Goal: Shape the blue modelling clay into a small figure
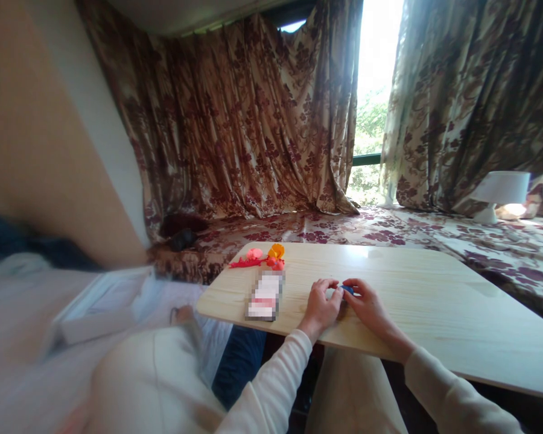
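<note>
My left hand (322, 306) and my right hand (365, 301) meet over the front part of the light wooden table (416, 295). Between their fingertips is a small blue lump (347, 290), mostly covered by the fingers, so its exact kind does not show. Both hands are closed, with bent fingers and thumbs drawn in around it. Left of my hands lies a phone-like rectangle (265, 295), blurred into pixels. Just beyond it are artificial-looking flowers, an orange one (277, 251) and pink ones (254, 254), with a red stem piece (244, 263).
Patterned curtains (253, 120) hang behind a cloth-covered ledge (308, 226). A white lamp (502, 188) stands on it at the right. At the left, a white box (106, 301) rests on a bed-like surface. The table's rounded left corner (203, 307) is close by.
</note>
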A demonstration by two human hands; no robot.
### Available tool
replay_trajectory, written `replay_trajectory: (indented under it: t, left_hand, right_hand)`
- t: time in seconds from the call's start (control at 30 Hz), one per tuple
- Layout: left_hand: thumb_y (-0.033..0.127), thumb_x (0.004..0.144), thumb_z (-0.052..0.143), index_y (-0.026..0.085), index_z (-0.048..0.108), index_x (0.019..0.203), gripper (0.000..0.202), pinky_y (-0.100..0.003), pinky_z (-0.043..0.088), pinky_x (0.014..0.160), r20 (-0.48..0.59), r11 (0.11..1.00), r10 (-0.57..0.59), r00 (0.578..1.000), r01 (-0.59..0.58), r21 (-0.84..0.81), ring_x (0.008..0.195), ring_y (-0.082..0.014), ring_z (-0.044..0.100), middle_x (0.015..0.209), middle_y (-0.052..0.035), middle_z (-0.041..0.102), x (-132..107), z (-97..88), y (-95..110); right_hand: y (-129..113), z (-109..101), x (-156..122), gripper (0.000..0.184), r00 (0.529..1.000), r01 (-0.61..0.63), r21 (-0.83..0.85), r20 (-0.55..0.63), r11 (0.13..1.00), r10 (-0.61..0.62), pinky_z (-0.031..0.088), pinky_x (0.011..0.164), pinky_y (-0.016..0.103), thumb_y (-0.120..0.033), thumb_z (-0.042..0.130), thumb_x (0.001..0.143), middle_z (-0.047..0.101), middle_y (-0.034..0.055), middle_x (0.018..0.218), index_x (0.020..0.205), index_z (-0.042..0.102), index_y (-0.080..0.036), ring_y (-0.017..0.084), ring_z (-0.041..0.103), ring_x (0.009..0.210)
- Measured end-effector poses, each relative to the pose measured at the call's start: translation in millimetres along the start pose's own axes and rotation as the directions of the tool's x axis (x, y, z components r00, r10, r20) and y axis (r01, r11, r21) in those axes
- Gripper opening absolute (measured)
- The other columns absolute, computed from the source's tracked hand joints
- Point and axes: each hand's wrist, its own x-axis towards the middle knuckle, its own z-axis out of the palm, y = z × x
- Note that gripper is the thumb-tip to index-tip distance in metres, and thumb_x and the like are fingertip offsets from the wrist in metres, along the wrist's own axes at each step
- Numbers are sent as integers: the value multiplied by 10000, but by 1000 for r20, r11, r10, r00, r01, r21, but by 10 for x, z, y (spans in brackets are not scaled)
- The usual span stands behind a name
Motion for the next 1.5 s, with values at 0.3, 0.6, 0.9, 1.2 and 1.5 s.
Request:
replay_trajectory:
  t: [0.3,0.6,0.9,1.2,1.5]
  left_hand:
    - [220,803,543,143,647,949,196,-346,447,913,-13,1000,-15,1000,15,-19,977,-208,594,968,-101,659,9,23,-30]
    - [251,814,531,141,644,974,225,-340,468,867,-11,999,-35,999,34,-27,988,-217,592,985,-106,658,16,17,-42]
    - [238,811,530,138,646,969,220,-341,460,888,-10,998,-43,999,42,-38,992,-213,587,986,-105,656,15,19,-38]
    - [191,811,507,146,657,940,203,-339,432,940,19,999,13,1000,-14,37,1002,-202,575,977,-97,660,30,16,-39]
    - [220,848,439,138,666,950,262,-348,421,960,7,999,-16,1000,15,51,1025,-205,571,1015,-114,662,50,16,-57]
  right_hand:
    - [-1,1,4,323,1000,-24,7,-9,1000,24,518,663,357,-486,630,638,626,62,789,757,584,-190,209,608,733]
    - [-6,-9,-2,351,1000,-18,-3,-11,1000,18,522,683,374,-498,638,641,632,75,815,784,595,-181,222,610,763]
    - [54,-18,6,300,999,43,-19,13,999,-42,535,746,381,-399,580,707,601,111,985,902,631,-177,235,613,876]
    - [46,-54,-23,277,990,79,-208,130,975,-53,498,799,433,-316,515,746,696,98,896,919,671,-166,252,633,823]
    - [-135,-110,-95,269,944,243,-385,306,890,-125,487,848,399,-225,435,809,683,93,947,949,660,-176,232,623,893]
